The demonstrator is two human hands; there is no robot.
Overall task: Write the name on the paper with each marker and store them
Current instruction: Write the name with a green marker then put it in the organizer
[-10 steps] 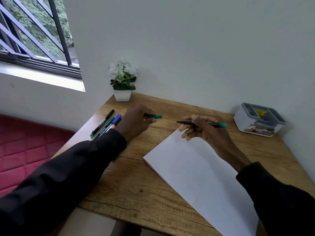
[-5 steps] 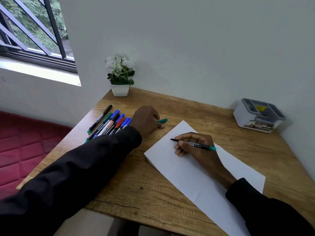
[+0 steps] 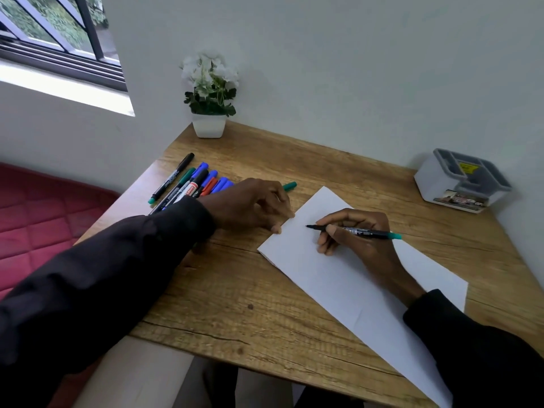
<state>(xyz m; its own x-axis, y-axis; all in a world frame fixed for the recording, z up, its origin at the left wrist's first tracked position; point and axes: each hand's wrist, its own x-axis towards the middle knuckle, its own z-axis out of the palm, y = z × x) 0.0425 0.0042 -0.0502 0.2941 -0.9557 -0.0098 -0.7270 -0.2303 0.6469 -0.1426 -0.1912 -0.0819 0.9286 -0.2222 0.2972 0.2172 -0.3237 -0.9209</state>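
Note:
A white sheet of paper (image 3: 347, 278) lies slantwise on the wooden table (image 3: 235, 304). My right hand (image 3: 356, 234) grips an uncapped green marker (image 3: 365, 231), its tip touching the paper's upper left part. My left hand (image 3: 250, 203) rests at the paper's left edge with fingertips on the corner and the green cap (image 3: 290, 185) sticking out from between its fingers. Several capped markers (image 3: 194, 184), black, green, blue and red, lie in a bunch on the table behind my left wrist. No writing shows on the paper.
A grey and white storage box (image 3: 462, 181) with compartments stands at the table's far right by the wall. A white pot of white flowers (image 3: 209, 125) sits at the far left corner. A red cushioned seat (image 3: 44, 219) lies left of the table, under a window.
My right hand came down from above the table onto the paper and set the marker tip on the sheet. My left hand shifted right to the paper's edge, still with the cap.

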